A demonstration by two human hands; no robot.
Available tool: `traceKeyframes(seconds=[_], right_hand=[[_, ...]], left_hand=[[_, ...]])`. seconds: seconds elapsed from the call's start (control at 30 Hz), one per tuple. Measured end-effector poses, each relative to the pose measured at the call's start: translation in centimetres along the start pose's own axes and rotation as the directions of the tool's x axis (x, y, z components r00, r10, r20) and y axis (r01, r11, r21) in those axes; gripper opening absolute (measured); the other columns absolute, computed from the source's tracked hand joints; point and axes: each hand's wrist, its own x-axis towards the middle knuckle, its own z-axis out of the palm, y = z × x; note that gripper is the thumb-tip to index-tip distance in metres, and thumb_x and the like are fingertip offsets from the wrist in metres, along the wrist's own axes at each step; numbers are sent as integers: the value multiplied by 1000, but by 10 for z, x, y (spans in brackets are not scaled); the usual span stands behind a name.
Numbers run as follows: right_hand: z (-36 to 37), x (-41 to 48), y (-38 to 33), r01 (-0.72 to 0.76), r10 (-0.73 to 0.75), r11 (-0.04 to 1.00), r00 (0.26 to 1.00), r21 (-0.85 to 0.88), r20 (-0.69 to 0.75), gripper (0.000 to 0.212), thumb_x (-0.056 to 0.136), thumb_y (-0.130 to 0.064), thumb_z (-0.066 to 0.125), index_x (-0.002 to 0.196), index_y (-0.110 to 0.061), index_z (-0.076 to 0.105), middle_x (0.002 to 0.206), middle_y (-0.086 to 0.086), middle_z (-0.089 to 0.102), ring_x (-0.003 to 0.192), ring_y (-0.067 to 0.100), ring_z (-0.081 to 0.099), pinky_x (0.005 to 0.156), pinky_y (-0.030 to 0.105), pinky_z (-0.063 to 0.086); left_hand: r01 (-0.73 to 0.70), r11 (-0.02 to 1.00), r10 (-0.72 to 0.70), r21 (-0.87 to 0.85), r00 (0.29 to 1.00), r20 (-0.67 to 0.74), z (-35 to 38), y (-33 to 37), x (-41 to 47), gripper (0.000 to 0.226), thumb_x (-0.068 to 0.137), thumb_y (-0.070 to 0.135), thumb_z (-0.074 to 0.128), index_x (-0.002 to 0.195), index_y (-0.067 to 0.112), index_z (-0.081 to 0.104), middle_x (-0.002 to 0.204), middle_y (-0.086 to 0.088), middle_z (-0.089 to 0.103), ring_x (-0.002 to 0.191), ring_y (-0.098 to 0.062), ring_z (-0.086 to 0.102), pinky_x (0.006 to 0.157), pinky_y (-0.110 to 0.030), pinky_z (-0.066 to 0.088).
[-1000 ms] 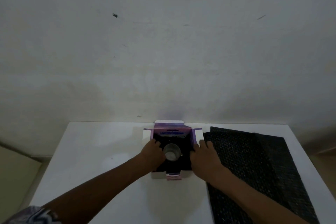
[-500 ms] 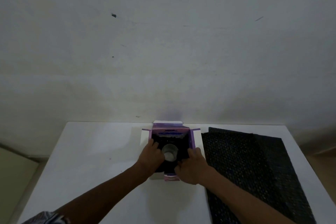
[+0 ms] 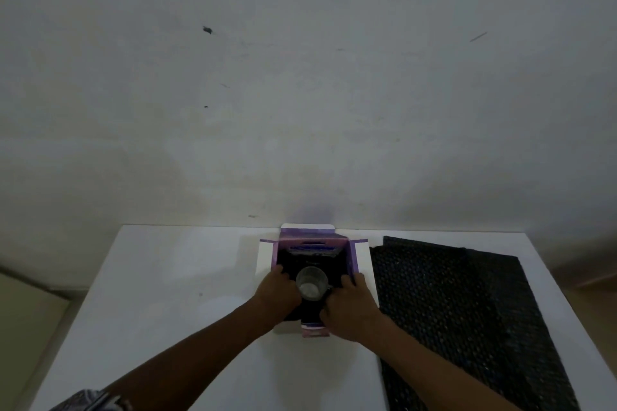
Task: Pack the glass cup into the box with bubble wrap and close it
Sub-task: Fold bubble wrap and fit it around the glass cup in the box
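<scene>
Beside the black bubble-wrap sheet [image 3: 467,304], the open purple cardboard box [image 3: 354,257] is holding the clear glass cup [image 3: 312,284]. The right hand [image 3: 350,309], newly moved in, is pinching the black wrap lining [image 3: 334,264]. The left hand [image 3: 275,292] is hiding its grip. Tucking is probably finishing, with flaps next.

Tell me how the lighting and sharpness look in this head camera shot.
Head view: dim, flat light, soft throughout; wide-angle lens splays the table edges; glass cup shows a pale sheen; bubble wrap inside the box reads solid black.
</scene>
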Motion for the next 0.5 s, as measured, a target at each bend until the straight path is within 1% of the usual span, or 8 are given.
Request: traceKeyframes(seconds=[0.07,0.1,0.2,0.27,0.33,0.37,0.43,0.5], right_hand=[[6,-6,2,-66,46,994,972,-82,-232,22,75,-45,67,69,-25,74,73,-8,72,91,28,63,92,46,26],[10,-5,2,-37,15,995,973,-93,-230,25,81,-46,62,80,-25,76,81,-6,74,97,30,61,96,49,27],[22,7,-2,-29,33,999,995,43,-95,51,99,-40,22,137,-17,46,136,0,56,128,36,31,112,58,7],[24,14,-3,-35,39,996,998,82,-42,52,98,-39,18,144,-20,33,146,-3,45,130,36,26,113,59,-1],[25,19,-4,-54,52,992,999,112,15,52,97,-40,19,145,-24,31,148,-5,41,130,36,26,113,58,-2],[24,22,-5,-63,61,988,998,142,20,52,95,-40,20,144,-25,33,147,-5,42,129,35,27,113,56,-1],[22,23,-7,-96,93,968,995,233,23,49,94,-38,24,139,-26,36,144,-4,44,124,31,31,112,53,3],[22,22,-6,-90,89,975,996,204,13,48,95,-37,24,139,-24,39,143,-2,46,124,32,31,112,55,3]], left_hand=[[-137,989,143,49,980,-137,6,-3,0,40,45,31,96,75,13,78,72,-3,76,69,-16,72,68,-23,59],[-141,987,152,78,977,-147,7,-2,0,42,34,32,98,65,13,77,62,1,73,59,-14,70,60,-22,59],[-181,974,202,136,966,-160,12,0,2,41,26,29,99,54,12,75,53,2,70,53,-13,69,61,-24,60],[-182,977,199,114,967,-160,12,1,4,40,28,32,99,57,15,76,52,4,71,52,-10,70,62,-23,61],[-162,970,192,179,967,-166,17,-2,4,36,49,39,93,74,18,79,66,4,75,64,-9,72,72,-25,60],[-125,985,141,117,980,-140,15,-1,1,38,70,41,82,99,18,76,88,0,77,84,-13,73,85,-28,57],[-106,990,112,90,992,-65,28,-4,2,45,99,29,49,140,11,45,130,-16,61,120,-30,57,108,-38,41],[-164,982,165,92,986,-1,25,-5,2,43,101,22,44,142,10,42,134,-17,57,125,-34,51,112,-45,33]])
